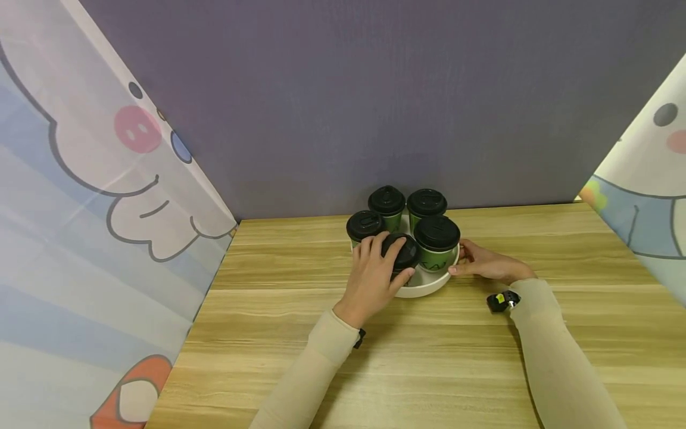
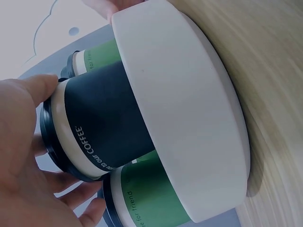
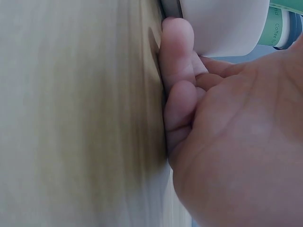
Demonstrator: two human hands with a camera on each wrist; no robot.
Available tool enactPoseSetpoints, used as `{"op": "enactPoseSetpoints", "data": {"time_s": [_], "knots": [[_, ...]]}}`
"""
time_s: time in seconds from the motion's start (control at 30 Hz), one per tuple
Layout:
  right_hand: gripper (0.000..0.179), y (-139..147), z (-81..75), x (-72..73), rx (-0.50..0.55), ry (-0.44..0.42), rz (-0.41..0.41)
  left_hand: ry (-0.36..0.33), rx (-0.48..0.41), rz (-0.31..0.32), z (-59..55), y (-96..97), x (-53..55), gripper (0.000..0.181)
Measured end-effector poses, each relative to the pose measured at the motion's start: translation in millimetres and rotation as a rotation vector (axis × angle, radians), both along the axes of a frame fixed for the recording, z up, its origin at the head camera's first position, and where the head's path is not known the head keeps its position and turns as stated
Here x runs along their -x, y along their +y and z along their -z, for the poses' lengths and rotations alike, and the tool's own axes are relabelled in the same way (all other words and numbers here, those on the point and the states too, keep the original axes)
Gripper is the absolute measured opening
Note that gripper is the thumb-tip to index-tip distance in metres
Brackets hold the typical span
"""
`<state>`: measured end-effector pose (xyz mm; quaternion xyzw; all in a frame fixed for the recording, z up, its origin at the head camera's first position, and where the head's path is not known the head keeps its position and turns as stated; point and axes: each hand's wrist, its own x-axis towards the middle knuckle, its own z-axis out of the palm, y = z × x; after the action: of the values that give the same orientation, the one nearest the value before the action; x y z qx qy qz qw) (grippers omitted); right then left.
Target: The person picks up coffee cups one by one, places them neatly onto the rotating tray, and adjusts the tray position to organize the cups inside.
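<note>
A round white tray [image 1: 420,291] carries several paper coffee cups with black lids. At its front stands a cup with a dark sleeve [image 2: 106,116], its black lid [image 1: 403,253] gripped from above by my left hand [image 1: 367,283]. In the left wrist view the thumb and fingers spread around that lid's edge. My right hand [image 1: 490,265] holds the tray's right side, thumb at the front of the rim and fingers curled behind. In the right wrist view, two fingertips lie low by the tabletop. Beside the gripped cup is a green-sleeved cup [image 1: 437,235].
Behind stand two more lidded cups [image 1: 387,202] close to a grey upright panel [image 1: 343,107]; another cup [image 1: 365,225] is at the left. The wood-grain table [image 1: 268,333] extends around the tray. Cartoon-printed curtains [image 1: 80,238] hang at both sides.
</note>
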<state>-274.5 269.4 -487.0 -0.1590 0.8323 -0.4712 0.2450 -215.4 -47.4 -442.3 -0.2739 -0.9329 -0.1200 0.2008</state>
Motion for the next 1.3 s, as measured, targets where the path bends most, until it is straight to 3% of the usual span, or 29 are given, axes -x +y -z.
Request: {"op": "enactPoseSetpoints", "data": {"time_s": [0.47, 0.8, 1.1, 1.3], "knots": [[0.085, -2, -2.7, -2.8, 0.027, 0.003, -0.012, -0.021, -0.032, 0.012, 2.2, -0.8, -0.2, 0.062], [0.091, -3, -2.9, -3.6, 0.004, 0.006, -0.007, 0.02, -0.111, 0.061, 0.0, -5.5, 2.2, 0.055], [0.084, 9, 4.1, 17.3, 0.023, 0.036, -0.04, 0.119, -0.306, 0.07, -11.0, -14.1, 21.6, 0.034], [0.065, 20, 10.6, 29.4, 0.055, 0.042, -0.083, 0.176, -0.432, -0.025, -11.7, -35.8, 41.5, 0.027]]}}
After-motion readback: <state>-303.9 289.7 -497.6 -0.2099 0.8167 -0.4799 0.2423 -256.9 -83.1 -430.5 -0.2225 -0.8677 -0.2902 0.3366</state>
